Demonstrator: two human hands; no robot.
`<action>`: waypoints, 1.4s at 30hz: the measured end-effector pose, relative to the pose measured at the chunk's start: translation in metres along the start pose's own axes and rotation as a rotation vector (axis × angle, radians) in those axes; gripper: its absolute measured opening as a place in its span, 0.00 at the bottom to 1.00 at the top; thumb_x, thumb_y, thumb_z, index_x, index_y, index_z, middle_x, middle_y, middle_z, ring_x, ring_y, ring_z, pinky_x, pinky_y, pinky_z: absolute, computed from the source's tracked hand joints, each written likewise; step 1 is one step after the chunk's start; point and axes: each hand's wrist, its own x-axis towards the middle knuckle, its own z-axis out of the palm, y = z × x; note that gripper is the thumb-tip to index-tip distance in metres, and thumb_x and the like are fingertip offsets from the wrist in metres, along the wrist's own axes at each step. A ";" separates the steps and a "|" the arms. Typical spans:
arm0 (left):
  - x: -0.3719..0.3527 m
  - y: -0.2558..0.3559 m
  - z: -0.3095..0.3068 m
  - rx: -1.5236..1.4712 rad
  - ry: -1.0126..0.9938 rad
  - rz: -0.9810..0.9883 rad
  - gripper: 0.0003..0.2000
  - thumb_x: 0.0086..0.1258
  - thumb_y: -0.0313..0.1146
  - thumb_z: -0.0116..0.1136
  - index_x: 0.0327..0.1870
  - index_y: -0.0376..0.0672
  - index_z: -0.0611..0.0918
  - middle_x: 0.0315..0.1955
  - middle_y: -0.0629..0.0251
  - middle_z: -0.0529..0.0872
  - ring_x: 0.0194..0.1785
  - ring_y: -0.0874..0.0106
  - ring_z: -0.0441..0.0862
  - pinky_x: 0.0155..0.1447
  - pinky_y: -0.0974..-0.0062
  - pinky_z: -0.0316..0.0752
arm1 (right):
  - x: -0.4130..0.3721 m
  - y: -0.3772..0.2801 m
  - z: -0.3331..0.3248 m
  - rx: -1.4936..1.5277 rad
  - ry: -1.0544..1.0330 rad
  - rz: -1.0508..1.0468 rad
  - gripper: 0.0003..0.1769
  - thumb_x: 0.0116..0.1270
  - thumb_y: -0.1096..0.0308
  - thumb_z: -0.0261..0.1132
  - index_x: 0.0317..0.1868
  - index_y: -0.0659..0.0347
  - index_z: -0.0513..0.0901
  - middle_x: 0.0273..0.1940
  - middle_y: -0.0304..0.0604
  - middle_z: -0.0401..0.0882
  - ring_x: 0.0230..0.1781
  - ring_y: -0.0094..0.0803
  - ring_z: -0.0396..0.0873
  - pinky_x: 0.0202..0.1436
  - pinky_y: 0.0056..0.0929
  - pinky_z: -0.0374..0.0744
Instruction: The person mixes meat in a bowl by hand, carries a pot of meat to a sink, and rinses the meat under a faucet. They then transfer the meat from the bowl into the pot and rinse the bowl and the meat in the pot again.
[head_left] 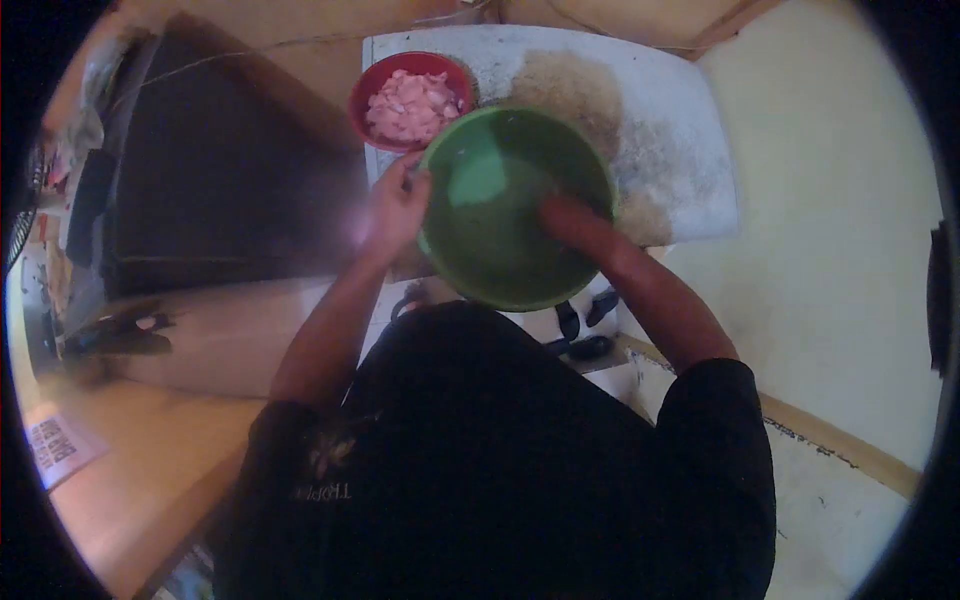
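A wide green basin [500, 270] is in front of me, partly over the near edge of a worn white surface. My left hand [402, 205] is closed on the basin's left rim. Inside the basin on the right is my right hand [572, 220], its fingers pointing down and left. They are dark and blurred, so I cannot make out their shape or anything in them. Behind the basin to the left stands a red bowl [360, 100] heaped with pale pink pieces [410, 105] that look like raw meat.
The white surface [690, 120] carries brownish stains. A large dark panel [240, 170] stands to the left, above a wooden top [170, 440] at the lower left. A pale wall [830, 200] closes off the right side. Dark footwear [585, 345] shows on the floor below the basin.
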 end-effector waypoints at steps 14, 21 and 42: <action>0.006 0.025 -0.005 0.049 -0.125 -0.173 0.17 0.70 0.43 0.53 0.22 0.44 0.70 0.17 0.78 0.68 0.22 0.85 0.62 0.25 0.81 0.59 | 0.022 -0.077 -0.034 0.678 -0.777 0.078 0.13 0.44 0.72 0.65 0.35 0.61 0.84 0.32 0.43 0.83 0.30 0.31 0.80 0.38 0.30 0.77; -0.032 0.077 -0.061 0.000 -0.158 0.000 0.16 0.70 0.41 0.53 0.23 0.43 0.70 0.18 0.77 0.67 0.23 0.85 0.60 0.25 0.80 0.58 | 0.032 -0.121 -0.133 1.255 -0.288 0.212 0.08 0.53 0.74 0.68 0.34 0.64 0.80 0.31 0.42 0.81 0.31 0.26 0.80 0.38 0.25 0.78; -0.369 0.051 -0.297 0.133 1.061 -0.410 0.16 0.71 0.44 0.50 0.35 0.39 0.79 0.26 0.69 0.78 0.31 0.79 0.73 0.35 0.79 0.68 | 0.256 -0.129 -0.090 0.486 0.443 -0.042 0.20 0.58 0.74 0.62 0.52 0.68 0.75 0.49 0.45 0.77 0.48 0.32 0.75 0.52 0.28 0.73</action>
